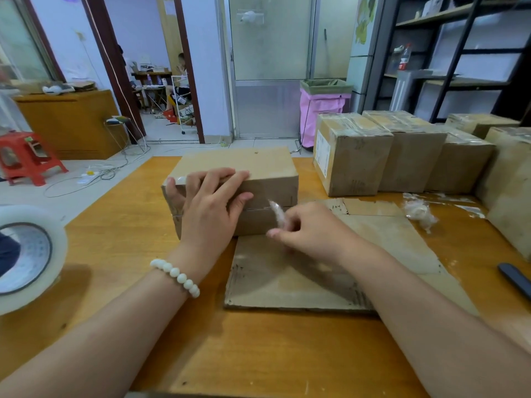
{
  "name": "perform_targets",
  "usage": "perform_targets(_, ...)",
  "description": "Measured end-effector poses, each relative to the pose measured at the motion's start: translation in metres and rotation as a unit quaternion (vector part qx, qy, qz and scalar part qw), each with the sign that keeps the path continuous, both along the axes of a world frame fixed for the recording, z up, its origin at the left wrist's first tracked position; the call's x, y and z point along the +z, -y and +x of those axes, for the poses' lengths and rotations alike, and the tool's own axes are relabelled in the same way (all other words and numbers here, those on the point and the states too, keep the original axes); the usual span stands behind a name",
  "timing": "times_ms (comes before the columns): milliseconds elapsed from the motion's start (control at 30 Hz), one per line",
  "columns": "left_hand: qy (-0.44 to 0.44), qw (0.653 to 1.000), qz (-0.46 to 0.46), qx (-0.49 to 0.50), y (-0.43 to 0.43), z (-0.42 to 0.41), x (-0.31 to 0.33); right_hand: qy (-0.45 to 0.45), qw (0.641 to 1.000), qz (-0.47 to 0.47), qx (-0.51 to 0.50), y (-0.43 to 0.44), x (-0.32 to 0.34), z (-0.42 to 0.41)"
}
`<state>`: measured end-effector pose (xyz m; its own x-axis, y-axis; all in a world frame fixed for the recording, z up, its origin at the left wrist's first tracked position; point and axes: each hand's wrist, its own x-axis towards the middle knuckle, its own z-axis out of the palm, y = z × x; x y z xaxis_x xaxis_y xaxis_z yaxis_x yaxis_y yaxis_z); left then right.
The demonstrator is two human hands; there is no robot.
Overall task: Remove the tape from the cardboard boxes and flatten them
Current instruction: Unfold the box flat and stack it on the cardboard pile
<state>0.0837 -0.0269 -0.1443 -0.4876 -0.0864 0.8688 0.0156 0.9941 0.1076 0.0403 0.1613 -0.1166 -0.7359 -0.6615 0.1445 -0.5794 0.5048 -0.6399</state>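
Wide bare table [120,254] on the left between the tape roll [26,254] and the central box [258,168], an easy lane in. Right side's crowded: a row of sealed boxes [353,162] walls it off, a tape wad [419,214] and dark tool [514,278] lying nearer in. The right hand [310,228], pinching a tape strip [277,212], blocks the central box's near face.

Left hand [211,208] presses flat on cardboard box [258,168]; right hand [306,229] pinches tape strip [276,212] at box front.
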Motion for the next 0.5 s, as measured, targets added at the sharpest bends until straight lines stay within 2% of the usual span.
perform_targets(67, 0.002, 1.000, 0.005, -0.002, -0.001, -0.001, 0.001, 0.018, 0.999, 0.025, 0.041, 0.004, -0.003, 0.006)
perform_targets(133, 0.005, 1.000, 0.010, 0.000, 0.000, -0.001, 0.001, 0.031, 0.999, 0.018, 0.035, 0.005, -0.003, 0.005)
perform_targets(267, 0.016, 1.000, 0.021, -0.013, 0.002, -0.003, -0.002, 0.054, 0.998, -0.019, -0.038, -0.003, 0.004, -0.001)
perform_targets(500, 0.009, 0.999, 0.023, -0.023, 0.013, -0.001, -0.005, 0.044, 0.987, -0.069, -0.139, -0.010, 0.005, -0.016)
